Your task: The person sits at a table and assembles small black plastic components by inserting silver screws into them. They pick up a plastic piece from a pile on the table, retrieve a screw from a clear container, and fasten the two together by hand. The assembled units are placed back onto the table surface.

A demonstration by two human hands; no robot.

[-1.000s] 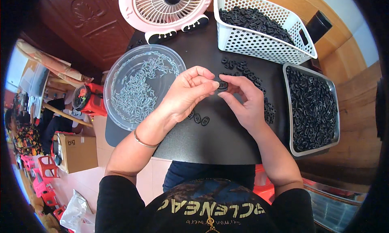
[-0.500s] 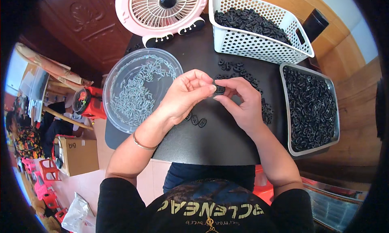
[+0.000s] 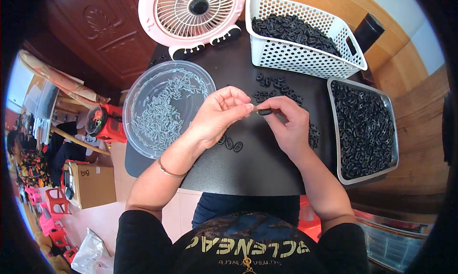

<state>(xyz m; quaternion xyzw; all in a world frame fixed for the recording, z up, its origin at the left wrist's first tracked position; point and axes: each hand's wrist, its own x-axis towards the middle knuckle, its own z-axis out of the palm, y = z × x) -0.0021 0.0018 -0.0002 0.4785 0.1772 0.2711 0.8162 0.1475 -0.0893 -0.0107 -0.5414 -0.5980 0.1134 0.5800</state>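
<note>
Over the middle of the black table, my right hand (image 3: 289, 124) pinches a small black oval piece (image 3: 264, 112) between thumb and forefinger, its narrow side showing. Close beside it, my left hand (image 3: 217, 115) is closed, thumb pressed to forefinger; whatever lies between those tips is too small to make out. Beneath my left hand lie several loose black oval pieces with holes (image 3: 237, 146). Beyond my right hand more black pieces (image 3: 281, 85) are spread in a cluster. A round clear tub (image 3: 126, 100) holding many small silvery pins stands left of my left hand.
At the back right is a white perforated basket (image 3: 305, 64) heaped with black pieces. A metal tray (image 3: 338, 150) full of similar pieces sits along the right side. A pink fan (image 3: 152, 23) stands at the back. Left of the table are a red stool (image 3: 113, 126) and a cardboard box (image 3: 98, 186).
The black oval piece has turned from its broader side to its narrow side in my right fingers. My left fingertips and the piece are slightly farther apart.
</note>
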